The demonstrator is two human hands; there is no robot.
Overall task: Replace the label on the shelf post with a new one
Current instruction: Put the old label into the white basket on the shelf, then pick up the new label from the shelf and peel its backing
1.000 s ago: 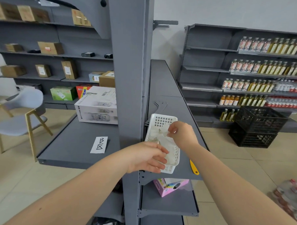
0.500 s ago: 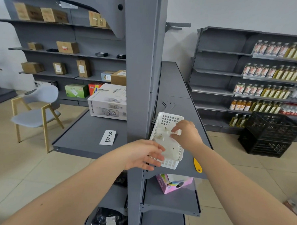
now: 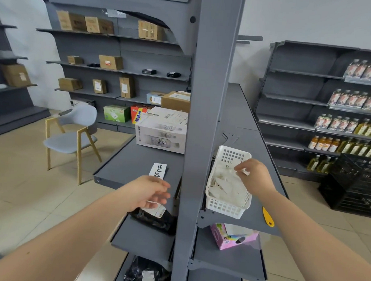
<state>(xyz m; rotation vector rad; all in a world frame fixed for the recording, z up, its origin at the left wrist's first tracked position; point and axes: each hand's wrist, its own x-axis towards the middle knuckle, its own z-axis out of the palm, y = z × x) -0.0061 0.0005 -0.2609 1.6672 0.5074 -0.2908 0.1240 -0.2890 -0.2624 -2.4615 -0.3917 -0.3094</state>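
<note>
The grey shelf post (image 3: pixel 203 103) stands upright in the middle of the view. A white label (image 3: pixel 157 171) with handwritten black marks lies flat on the grey shelf (image 3: pixel 124 165) left of the post. My left hand (image 3: pixel 148 191) hovers just in front of that label, fingers apart and holding nothing. Right of the post, a white slotted basket (image 3: pixel 228 209) holds crumpled white paper scraps. My right hand (image 3: pixel 255 177) is over the basket's far end, its fingertips pinched on a small white paper scrap (image 3: pixel 241 171).
A yellow scraper (image 3: pixel 268 217) lies on the right shelf beside my right forearm. A white carton (image 3: pixel 161 135) sits behind the label. Black bags (image 3: pixel 153 220) and a pink box (image 3: pixel 233 238) fill the lower shelves. A chair (image 3: pixel 74 135) stands left, a black crate (image 3: pixel 352 186) right.
My left hand has left the basket's front edge and moved left past the post, opening near the handwritten label. My right hand stays over the basket.
</note>
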